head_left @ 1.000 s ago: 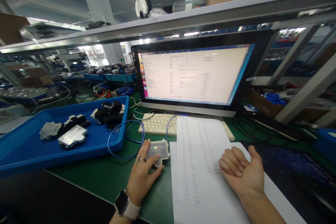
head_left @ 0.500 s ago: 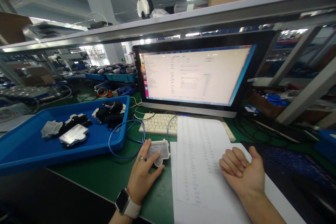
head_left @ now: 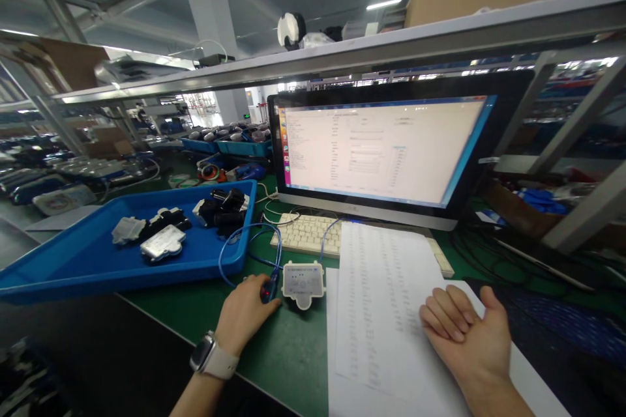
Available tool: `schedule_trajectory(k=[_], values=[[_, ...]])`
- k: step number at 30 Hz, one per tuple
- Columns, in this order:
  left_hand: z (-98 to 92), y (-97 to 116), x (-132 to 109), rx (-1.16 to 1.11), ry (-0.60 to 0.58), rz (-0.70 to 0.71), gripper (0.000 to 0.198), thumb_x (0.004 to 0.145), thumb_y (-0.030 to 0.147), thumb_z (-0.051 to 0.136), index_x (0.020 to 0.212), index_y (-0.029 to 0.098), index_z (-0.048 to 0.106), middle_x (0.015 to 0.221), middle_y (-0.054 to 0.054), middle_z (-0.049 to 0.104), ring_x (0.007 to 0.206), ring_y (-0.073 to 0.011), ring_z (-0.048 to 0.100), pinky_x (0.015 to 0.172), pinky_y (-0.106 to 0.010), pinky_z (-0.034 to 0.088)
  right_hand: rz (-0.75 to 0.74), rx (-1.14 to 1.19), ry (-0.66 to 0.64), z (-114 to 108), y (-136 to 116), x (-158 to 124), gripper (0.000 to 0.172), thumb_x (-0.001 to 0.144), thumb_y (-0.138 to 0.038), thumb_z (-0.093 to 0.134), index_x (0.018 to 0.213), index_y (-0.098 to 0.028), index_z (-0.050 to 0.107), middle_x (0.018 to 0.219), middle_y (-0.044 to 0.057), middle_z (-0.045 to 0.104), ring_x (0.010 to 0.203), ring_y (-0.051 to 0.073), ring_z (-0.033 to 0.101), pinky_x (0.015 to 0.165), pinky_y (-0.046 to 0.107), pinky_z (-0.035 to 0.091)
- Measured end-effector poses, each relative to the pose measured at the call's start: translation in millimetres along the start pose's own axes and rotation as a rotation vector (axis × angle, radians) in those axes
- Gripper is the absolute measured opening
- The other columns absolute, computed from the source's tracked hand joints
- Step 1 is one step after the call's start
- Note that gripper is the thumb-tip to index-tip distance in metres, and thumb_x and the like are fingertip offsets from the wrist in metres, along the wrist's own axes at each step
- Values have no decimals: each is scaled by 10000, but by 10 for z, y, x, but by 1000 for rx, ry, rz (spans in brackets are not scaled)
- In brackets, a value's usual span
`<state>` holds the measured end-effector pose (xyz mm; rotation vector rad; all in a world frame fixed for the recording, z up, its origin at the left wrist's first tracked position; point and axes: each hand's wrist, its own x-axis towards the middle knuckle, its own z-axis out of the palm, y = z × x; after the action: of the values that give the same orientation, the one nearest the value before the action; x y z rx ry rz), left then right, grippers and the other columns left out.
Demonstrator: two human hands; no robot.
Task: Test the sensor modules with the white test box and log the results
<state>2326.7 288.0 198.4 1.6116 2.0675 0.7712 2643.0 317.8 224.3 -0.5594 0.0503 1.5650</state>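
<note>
Left hand (head_left: 244,313) curling fingers round small dark plug (head_left: 267,290) at end of thin blue cable (head_left: 244,234), just left of flat white plastic module (head_left: 303,281) lying on green bench mat (head_left: 288,365); right hand (head_left: 467,339) resting palm-up, fingers loosely spread, holding nothing, on white printed sheet (head_left: 381,300) before cream keyboard (head_left: 308,234); blue plastic tray (head_left: 88,260) sitting to left

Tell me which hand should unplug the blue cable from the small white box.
Left. The left hand already rests on the green mat at the cable plug, right beside the small white box. The right hand lies palm up on the paper sheets, away from the box.
</note>
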Motion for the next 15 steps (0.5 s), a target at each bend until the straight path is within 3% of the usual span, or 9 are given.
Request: schedule_trajectory(k=[3, 6, 10, 15], values=[[1, 44, 31, -26, -32, -38, 191, 579, 210, 673, 762, 158, 661, 662, -40, 572, 714, -237, 574, 697, -365, 438, -3, -11, -26, -26, -3, 14, 479, 816, -454, 485, 469, -211, 262, 364, -59, 257, 279, 75, 207, 275, 239, 188], [-69, 64, 74, -180, -101, -58, 240, 663, 231, 623, 881, 138, 654, 698, -55, 607, 727, -230, 604, 704, -380, 479, -10, -22, -58, -67, -2, 27, 463, 808, -429, 511, 471, -212, 280, 364, -62, 277, 280, 71, 224, 278, 230, 199], [-256, 118, 84, -494, -219, -40, 425, 819, 328, 512, 1193, 128, 518, 933, -100, 665, 817, -196, 652, 715, -355, 550, -1, -34, -102, -107, 0, 31, 443, 789, -391, 542, 471, -212, 290, 364, -63, 296, 280, 65, 236, 278, 226, 207], [-362, 256, 45, -1039, -232, -114, 422, 753, 260, 647, 1145, 181, 514, 992, -70, 666, 773, -142, 658, 762, -310, 560, 4, -68, -143, -107, 11, 41, 439, 778, -378, 563, 474, -210, 295, 366, -65, 312, 282, 61, 256, 284, 220, 223]])
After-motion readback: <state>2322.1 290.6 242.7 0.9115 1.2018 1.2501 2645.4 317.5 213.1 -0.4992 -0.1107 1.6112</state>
